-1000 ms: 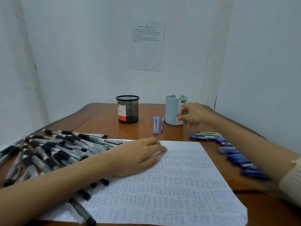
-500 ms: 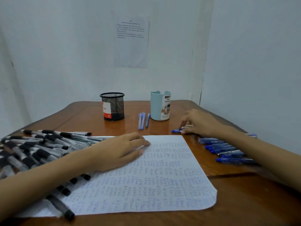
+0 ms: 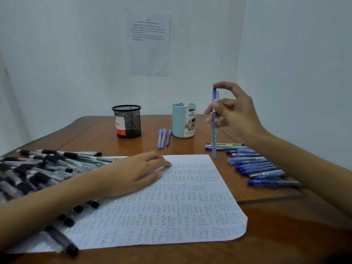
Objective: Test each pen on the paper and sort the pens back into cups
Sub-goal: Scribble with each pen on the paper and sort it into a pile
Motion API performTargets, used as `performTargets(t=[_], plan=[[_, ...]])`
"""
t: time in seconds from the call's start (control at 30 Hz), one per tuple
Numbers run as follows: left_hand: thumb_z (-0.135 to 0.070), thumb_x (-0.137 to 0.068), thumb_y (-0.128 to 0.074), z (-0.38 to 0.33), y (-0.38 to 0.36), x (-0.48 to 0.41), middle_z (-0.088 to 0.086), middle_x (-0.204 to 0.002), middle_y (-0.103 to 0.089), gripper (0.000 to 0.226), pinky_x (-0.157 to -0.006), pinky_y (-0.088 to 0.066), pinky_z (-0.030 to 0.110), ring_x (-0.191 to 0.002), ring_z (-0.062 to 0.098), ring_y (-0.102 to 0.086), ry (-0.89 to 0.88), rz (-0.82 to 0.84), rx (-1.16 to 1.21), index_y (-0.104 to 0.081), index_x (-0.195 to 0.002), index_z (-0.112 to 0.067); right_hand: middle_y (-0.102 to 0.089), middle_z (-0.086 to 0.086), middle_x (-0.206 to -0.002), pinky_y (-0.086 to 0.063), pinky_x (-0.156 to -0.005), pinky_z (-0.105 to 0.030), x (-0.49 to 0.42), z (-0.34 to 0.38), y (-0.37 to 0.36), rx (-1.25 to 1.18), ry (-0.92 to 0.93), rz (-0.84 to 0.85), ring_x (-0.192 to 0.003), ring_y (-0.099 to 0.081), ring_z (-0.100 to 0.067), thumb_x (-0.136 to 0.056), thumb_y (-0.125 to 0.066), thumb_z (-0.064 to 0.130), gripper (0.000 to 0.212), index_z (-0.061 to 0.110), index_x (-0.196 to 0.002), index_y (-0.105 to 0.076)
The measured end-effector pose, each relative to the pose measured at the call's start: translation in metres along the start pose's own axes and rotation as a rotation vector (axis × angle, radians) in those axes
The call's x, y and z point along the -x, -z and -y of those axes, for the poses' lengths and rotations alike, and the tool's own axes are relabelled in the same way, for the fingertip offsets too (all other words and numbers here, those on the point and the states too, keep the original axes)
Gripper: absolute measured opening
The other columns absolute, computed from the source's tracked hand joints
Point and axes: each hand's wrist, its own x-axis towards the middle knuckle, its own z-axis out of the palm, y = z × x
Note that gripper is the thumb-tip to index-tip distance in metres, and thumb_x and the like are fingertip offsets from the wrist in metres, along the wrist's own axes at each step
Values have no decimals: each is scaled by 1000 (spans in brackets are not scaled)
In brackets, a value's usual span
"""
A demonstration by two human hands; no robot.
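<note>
My right hand (image 3: 236,111) holds a blue pen (image 3: 214,130) upright above the table, tip down, with one finger on its top end. My left hand (image 3: 133,174) lies flat on the upper left of the scribbled paper (image 3: 167,210). A black mesh cup (image 3: 127,121) and a light blue cup (image 3: 183,120) stand at the back. A pile of black-capped pens (image 3: 38,168) lies on the left. A row of blue pens (image 3: 257,164) lies on the right, beside the paper.
Three light blue pens (image 3: 162,138) lie between the two cups. The brown wooden table (image 3: 276,235) sits in a white corner, with a printed sheet (image 3: 149,42) on the back wall. The right wall stands close to the row of blue pens.
My right hand went from the light blue cup down to the row of blue pens, picked one up and lifted it upright. My left hand stayed on the paper.
</note>
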Motion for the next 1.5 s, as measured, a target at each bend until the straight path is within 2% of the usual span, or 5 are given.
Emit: performTargets(t=[0.4,0.63,1.2,1.37,1.5], plan=[[-48,-96,-21,-2,1,1,-18,-137,-34,47,-103,-32,16,-119,-5,-38,14,-1,4,-29,-142,-38,-70,9,-79,-53,-64,-22,7,0,4,-87,-314,-9,-72,-64,-6,-81,-64,30,31,24,-110,-54],[-45,-98,-23,-3,1,1,-15,-137,-36,46,-100,-30,14,-118,-3,-39,14,-10,-15,-30,-142,-35,-35,6,-43,-29,-31,-15,13,-13,5,-403,-667,-232,-29,-30,-3,-86,-61,21,25,16,-69,-44],[-44,-99,-24,-1,0,1,-15,-137,-37,44,-101,-33,18,-118,-3,-39,16,-23,-6,-32,-142,-34,-55,-2,-45,-57,-50,-27,37,-20,-12,-441,-683,22,-46,-61,-11,-86,-60,11,14,7,-75,-53],[-47,-96,-22,-2,1,3,-19,-138,-34,47,-101,-31,14,-118,-7,-37,23,6,2,-29,-141,-38,-71,-9,-99,-59,-58,-29,47,-19,-18,-389,-720,280,-80,-71,-20,-95,-45,32,27,16,-108,-62],[-49,-94,-20,-5,3,1,-20,-138,-31,49,-103,-30,15,-119,-8,-36,34,30,4,-28,-141,-39,-67,-7,-71,-51,-46,-20,51,-21,-23,-199,-603,216,-53,-63,-10,-83,-63,31,21,10,-80,-66]])
